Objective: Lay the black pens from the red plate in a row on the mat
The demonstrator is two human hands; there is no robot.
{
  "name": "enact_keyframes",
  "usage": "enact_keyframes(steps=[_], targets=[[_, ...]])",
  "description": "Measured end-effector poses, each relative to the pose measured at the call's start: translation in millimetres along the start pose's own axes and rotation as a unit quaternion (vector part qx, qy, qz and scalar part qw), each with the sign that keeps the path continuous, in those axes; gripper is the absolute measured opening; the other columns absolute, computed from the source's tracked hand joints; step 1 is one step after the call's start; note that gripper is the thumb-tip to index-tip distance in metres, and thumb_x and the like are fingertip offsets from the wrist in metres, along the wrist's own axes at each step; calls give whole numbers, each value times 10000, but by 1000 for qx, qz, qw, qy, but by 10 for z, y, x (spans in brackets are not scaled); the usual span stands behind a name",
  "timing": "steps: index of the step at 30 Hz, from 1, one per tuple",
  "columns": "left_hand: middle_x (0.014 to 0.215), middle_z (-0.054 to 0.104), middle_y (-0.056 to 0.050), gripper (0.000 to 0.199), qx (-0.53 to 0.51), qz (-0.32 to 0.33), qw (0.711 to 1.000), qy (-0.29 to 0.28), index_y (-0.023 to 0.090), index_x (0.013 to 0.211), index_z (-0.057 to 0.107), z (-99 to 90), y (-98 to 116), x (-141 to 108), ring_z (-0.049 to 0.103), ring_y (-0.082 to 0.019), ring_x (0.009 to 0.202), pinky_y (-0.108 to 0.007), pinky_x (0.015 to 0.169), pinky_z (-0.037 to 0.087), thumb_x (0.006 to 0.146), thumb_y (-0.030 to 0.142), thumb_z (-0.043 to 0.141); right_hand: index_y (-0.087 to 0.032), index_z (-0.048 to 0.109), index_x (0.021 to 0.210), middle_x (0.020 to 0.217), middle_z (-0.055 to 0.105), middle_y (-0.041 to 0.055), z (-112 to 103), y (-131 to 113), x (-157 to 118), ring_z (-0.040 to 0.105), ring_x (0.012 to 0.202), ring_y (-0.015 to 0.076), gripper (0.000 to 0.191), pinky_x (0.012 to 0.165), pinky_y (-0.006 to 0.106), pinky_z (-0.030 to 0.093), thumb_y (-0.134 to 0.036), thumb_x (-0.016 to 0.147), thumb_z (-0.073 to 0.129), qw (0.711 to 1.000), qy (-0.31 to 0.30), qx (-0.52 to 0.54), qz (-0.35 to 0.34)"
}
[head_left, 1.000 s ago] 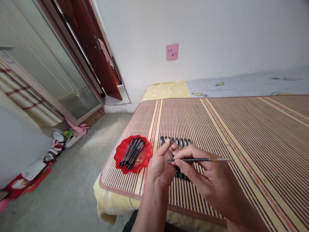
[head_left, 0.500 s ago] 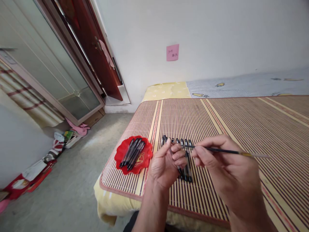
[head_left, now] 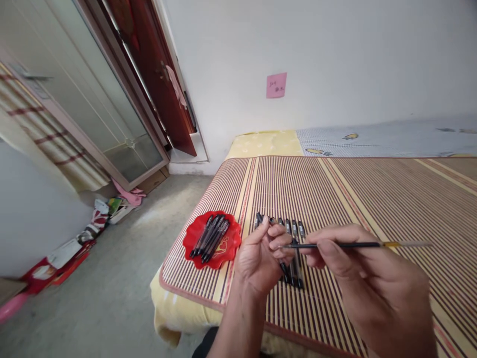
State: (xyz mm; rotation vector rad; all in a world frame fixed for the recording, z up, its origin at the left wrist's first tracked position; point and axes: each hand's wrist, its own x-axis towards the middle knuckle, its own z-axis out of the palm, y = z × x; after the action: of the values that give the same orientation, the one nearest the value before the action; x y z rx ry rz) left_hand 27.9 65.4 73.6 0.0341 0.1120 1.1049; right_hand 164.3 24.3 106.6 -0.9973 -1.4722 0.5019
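Note:
Between the thumb and fingers of my right hand (head_left: 367,278) is a thin black pen refill (head_left: 346,244), lying nearly level with its tip toward my left hand. My left hand (head_left: 263,256) is curled round a pen barrel (head_left: 272,221), whose upper end shows above the fingers. Behind and beneath my left hand, several black-capped pens (head_left: 301,229) lie side by side on the striped mat (head_left: 208,199). A scalloped red plate (head_left: 192,238) left of my hands holds several dark pens (head_left: 212,236).
The mat covers a bed with a yellow sheet (head_left: 175,308) at its near left corner. A pink note (head_left: 276,85) is stuck on the wall behind. At the left are a glass door (head_left: 122,124), a red door (head_left: 167,99) and clutter along the floor.
My right hand and the refill have moved lower and to the right, and the refill's tip now sits farther below the barrel's upper end. The whole view has shifted slightly.

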Motion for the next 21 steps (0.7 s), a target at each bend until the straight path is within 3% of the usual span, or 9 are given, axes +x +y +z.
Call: enact_keyframes(steps=[4,8,12,16,21], targets=[[700,410,39,188,-7,19,1000,23,133,818,557,82,-13,-40,400,-50,528,-148,501,352,994,199,549,-245,677,878,792,698,20,-35,-36,-7,681,689,164,163,634,256,576,-292,980,560,995,-89,36,-13],[690,425,30,274,26,81,992,90,133,761,546,170,2,-69,391,-54,510,-152,466,338,1016,224,502,-260,683,873,766,714,25,-17,-119,-13,697,662,171,228,620,243,606,-340,1000,511,979,-202,8,-18],[711,469,23,261,73,158,972,159,149,734,540,136,66,-67,418,-60,523,-153,459,348,979,231,577,-266,704,1181,912,781,74,113,-120,-83,754,770,222,267,654,272,638,-321,982,534,961,-248,-63,-106],[730,480,18,227,97,177,972,119,166,758,562,48,117,-60,444,-83,566,-175,494,374,938,276,647,-244,603,1389,1016,792,86,295,-59,-217,770,812,219,422,690,270,640,-218,985,484,940,-275,-103,-176],[736,450,20,269,38,180,980,80,155,757,560,136,110,-124,406,-78,570,-177,510,359,987,294,570,-212,659,1336,863,804,67,444,-39,-359,753,674,168,388,652,203,616,-194,994,479,912,-305,-101,-256]])
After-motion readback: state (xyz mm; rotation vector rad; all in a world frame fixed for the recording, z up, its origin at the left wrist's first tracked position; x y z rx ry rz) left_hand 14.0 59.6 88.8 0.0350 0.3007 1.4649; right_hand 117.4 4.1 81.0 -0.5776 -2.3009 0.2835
